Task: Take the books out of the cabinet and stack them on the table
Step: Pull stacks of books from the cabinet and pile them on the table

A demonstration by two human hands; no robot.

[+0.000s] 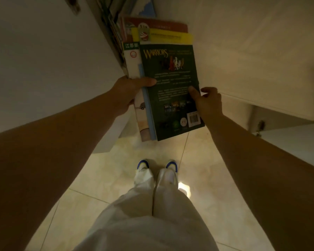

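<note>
Both bare arms reached toward twelve o'clock. The left hand [129,93] gripped the books [168,87] at nine o'clock, thumb on top; the right hand [208,102] pinched their three o'clock edge.

Single head-worn wide-angle view, looking steeply down and slightly forward from the person's own eye level. Both forearms enter from the lower corners and meet at frame centre, where the left hand [129,93] and right hand [208,104] hold books [170,91] close to the lens. Cabinet [261,60] fills the upper frame; floor [105,171] and shoes [158,166] lie below.
</note>
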